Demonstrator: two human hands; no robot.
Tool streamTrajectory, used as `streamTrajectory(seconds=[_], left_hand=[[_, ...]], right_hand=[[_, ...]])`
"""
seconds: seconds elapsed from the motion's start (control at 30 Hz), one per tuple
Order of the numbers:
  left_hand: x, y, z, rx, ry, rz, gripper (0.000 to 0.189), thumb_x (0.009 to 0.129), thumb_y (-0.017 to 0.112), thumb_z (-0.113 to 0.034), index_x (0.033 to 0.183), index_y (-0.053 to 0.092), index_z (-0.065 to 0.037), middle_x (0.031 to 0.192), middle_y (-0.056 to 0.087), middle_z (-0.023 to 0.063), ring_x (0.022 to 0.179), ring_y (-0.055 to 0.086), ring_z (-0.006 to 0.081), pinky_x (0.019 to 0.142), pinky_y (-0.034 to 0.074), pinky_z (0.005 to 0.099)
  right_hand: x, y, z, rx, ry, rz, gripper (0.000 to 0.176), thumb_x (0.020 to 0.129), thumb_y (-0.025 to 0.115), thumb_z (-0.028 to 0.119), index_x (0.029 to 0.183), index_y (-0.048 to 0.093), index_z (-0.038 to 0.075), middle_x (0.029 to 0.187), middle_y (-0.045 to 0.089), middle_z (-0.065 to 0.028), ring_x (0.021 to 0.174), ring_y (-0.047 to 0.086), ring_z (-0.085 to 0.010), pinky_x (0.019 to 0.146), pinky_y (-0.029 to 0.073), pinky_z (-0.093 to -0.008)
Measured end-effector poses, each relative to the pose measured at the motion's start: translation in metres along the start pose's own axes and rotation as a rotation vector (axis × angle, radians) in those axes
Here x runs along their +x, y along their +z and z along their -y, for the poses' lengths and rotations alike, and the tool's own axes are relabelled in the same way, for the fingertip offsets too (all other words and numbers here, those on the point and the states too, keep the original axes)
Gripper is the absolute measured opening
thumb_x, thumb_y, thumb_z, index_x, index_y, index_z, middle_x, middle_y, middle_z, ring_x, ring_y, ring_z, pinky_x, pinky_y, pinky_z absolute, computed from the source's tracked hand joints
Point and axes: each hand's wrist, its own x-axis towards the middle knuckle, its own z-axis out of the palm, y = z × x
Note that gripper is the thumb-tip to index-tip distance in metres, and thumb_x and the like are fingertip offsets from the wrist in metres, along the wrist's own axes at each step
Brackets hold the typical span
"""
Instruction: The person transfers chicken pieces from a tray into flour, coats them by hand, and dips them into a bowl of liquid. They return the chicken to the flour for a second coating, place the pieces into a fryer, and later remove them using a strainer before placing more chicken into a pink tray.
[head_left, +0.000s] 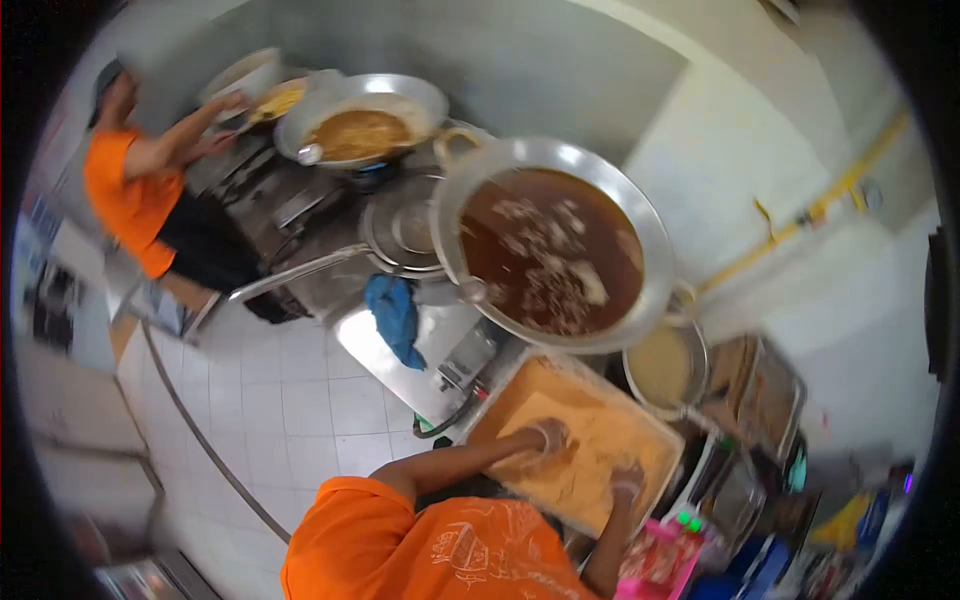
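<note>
Down in powder (pixel 590 400), left hand (pixel 548 436), right hand (pixel 628 480)

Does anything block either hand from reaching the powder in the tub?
Nothing visible does. The left hand and right hand are both inside the open tub, at the powder. The large wok sits beyond the tub, not between.

We see the left hand (pixel 548 437) and right hand (pixel 628 481) in a tray (pixel 612 394) of orange powder (pixel 598 430); beyond, a wok (pixel 655 245) holds brown liquid (pixel 615 238); a co-worker (pixel 130 190) stands farther left.
</note>
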Motion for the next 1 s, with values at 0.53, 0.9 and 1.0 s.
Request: streamTrajectory(seconds=[0.53,0.9,1.0], left_hand=[[0.024,0.052,0.006,0.687,0.145,-0.289,0.026,0.079,0.053,-0.023,0.09,0.062,-0.001,0.093,0.063,0.0152,0.092,0.061,0.0277,0.077,0.049,0.0346],[0.021,0.069,-0.038,0.557,-0.56,-0.211,0.028,0.076,0.056,-0.027,0.096,0.065,-0.01,0.093,0.066,0.0117,0.087,0.064,0.0236,0.069,0.052,0.034],[0.013,0.064,-0.055,0.519,-0.649,-0.272,0.029,0.078,0.054,-0.03,0.097,0.065,-0.011,0.095,0.066,0.0105,0.089,0.064,0.0231,0.069,0.052,0.0342]], right_hand=[[0.044,-0.1,-0.019,-0.347,-0.211,-0.163,0.027,0.084,0.053,0.025,0.109,0.06,0.019,0.093,0.064,-0.0048,0.083,0.059,-0.0223,0.076,0.048,-0.0385],[0.238,-0.088,-0.006,0.24,-0.188,0.014,0.028,0.082,0.053,0.023,0.108,0.063,0.017,0.11,0.06,-0.0131,0.096,0.059,-0.0243,0.082,0.047,-0.035],[0.157,-0.146,0.0,0.367,-0.069,0.262,0.033,0.086,0.053,0.026,0.108,0.059,0.003,0.105,0.059,-0.0193,0.098,0.058,-0.0279,0.085,0.047,-0.0399]])
